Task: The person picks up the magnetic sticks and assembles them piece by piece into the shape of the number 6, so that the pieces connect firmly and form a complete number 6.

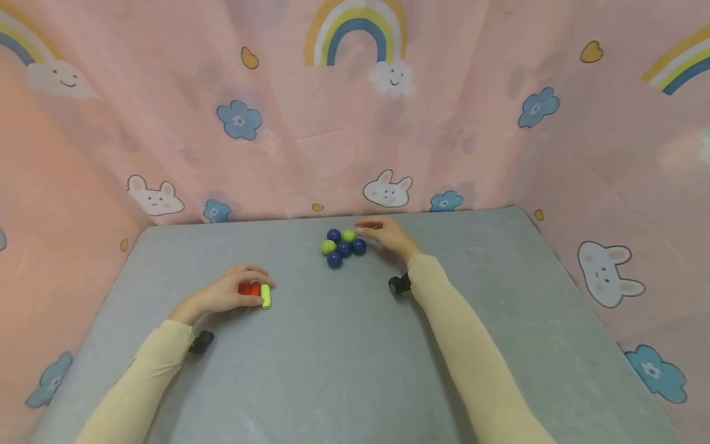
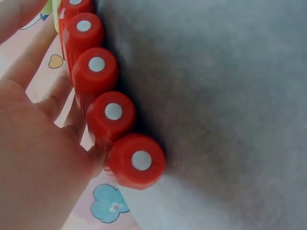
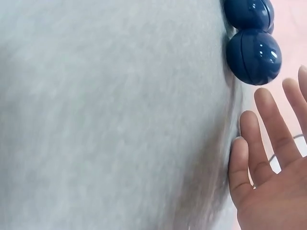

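My left hand point(image 1: 228, 291) is at the left of the table, thumb and fingertips pinching a yellow-green rod point(image 1: 266, 298) from its near and far sides. Several red rods point(image 2: 96, 72) with pale round dots on their ends stand in a row beside it, partly under the palm in the head view. At the back middle, my right hand point(image 1: 392, 237) reaches beside a cluster of balls, its fingers fairly straight and holding nothing. Its fingertips are right at a green ball point(image 1: 349, 235). A dark blue ball point(image 3: 254, 57) is just beyond them in the right wrist view.
The cluster also has another green ball point(image 1: 329, 247) and more dark blue balls point(image 1: 334, 259). All lie on a grey table point(image 1: 333, 370). Pink patterned cloth point(image 1: 310, 142) hangs along its back and sides. A black wrist camera point(image 1: 399, 284) sits below the right sleeve.
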`<state>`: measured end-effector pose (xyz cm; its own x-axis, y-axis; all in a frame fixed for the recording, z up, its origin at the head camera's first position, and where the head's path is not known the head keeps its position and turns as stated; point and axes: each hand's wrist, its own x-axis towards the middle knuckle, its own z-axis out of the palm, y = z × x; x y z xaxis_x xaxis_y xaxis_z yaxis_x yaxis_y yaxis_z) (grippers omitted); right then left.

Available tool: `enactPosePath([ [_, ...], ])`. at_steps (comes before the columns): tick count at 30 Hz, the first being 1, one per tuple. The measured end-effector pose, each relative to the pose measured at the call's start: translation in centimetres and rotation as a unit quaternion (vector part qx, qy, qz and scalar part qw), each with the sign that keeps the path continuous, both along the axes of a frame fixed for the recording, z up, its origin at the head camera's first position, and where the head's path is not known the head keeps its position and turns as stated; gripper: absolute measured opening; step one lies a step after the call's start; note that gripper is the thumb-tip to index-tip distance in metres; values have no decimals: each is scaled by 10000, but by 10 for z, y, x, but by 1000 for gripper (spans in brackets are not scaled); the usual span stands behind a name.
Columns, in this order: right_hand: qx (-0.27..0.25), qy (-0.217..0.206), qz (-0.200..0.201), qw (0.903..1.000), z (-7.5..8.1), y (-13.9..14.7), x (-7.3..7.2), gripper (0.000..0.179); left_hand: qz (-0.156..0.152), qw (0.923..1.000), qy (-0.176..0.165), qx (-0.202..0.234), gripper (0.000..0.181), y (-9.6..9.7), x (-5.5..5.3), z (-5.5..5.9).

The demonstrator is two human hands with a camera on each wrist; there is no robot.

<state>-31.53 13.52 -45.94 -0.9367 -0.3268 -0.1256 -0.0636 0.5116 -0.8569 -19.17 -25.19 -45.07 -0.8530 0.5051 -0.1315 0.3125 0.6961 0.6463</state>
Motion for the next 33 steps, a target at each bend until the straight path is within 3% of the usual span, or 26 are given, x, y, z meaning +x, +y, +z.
enactPosePath([
  [10, 178, -28, 16, 9998, -2, -15, -5, 34, 126, 9996, 96, 213, 29, 6, -8, 2],
  [15, 396, 56, 19, 9992, -2, -19, -6, 37, 61, 9998, -145, 146, 32, 4, -12, 3],
  [23, 454, -151, -17, 9989, 0, -23, -7, 38, -139, 9985, -533, -75, 33, 2, -18, 10],
  [33, 293, -85, -16, 9995, -2, -23, -11, 37, -26, 9993, -320, -207, 25, 6, -24, 5],
])
